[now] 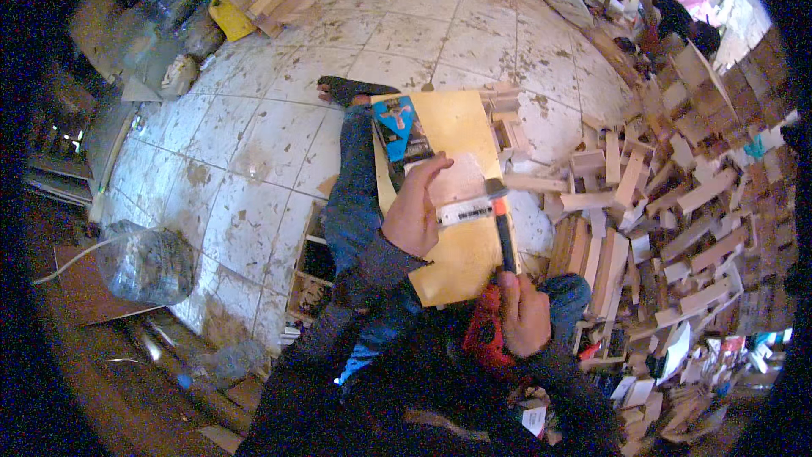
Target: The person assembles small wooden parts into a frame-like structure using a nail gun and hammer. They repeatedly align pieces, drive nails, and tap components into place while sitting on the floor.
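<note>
A flat yellowish wooden board (pixel 461 275) lies across my lap. On it rests a pale piece of wood (pixel 461 182) with a white, dark-marked strip along its near edge. My left hand (pixel 412 213) grips the left end of this piece, one digit stretched along its top; the other fingers are mostly hidden. My right hand (pixel 523 319) is wrapped round the dark handle of a hammer (pixel 505 233) with an orange band. The hammer's head is over the right end of the piece; I cannot tell if they touch. A blue and black packet (pixel 397 127) lies at the board's far left corner.
A big heap of wooden blocks (pixel 630 178) spreads over the floor on my right. A divided box (pixel 309 275) stands by my left leg. Farther left is a clear plastic bundle (pixel 145 262). A person (pixel 672 17) is at the far right. Debris dots the tiled floor (pixel 245 161).
</note>
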A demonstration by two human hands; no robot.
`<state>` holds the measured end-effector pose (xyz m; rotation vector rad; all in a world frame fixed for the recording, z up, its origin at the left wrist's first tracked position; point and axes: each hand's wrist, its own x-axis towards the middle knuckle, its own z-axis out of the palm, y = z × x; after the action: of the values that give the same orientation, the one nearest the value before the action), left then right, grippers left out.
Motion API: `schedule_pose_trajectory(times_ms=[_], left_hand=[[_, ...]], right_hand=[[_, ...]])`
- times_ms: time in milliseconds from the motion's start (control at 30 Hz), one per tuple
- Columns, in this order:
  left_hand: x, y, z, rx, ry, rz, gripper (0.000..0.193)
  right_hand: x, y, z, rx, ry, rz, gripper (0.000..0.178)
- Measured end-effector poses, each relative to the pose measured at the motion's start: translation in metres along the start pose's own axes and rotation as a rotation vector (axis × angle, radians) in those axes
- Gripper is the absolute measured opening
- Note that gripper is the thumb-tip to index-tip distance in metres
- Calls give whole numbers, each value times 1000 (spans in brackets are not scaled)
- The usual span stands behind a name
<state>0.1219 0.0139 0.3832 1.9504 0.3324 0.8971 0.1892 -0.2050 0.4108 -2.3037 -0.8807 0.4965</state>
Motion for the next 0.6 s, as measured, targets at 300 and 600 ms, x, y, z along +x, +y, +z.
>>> schedule_pose_trajectory(times_ms=[300,600], left_hand=[[-4,-5,4,379,-45,350,51],[-5,-5,24,107,202,306,35]], right_hand=[[14,119,55,-244,104,84,28],[29,71,50,-160,428,-386,64]])
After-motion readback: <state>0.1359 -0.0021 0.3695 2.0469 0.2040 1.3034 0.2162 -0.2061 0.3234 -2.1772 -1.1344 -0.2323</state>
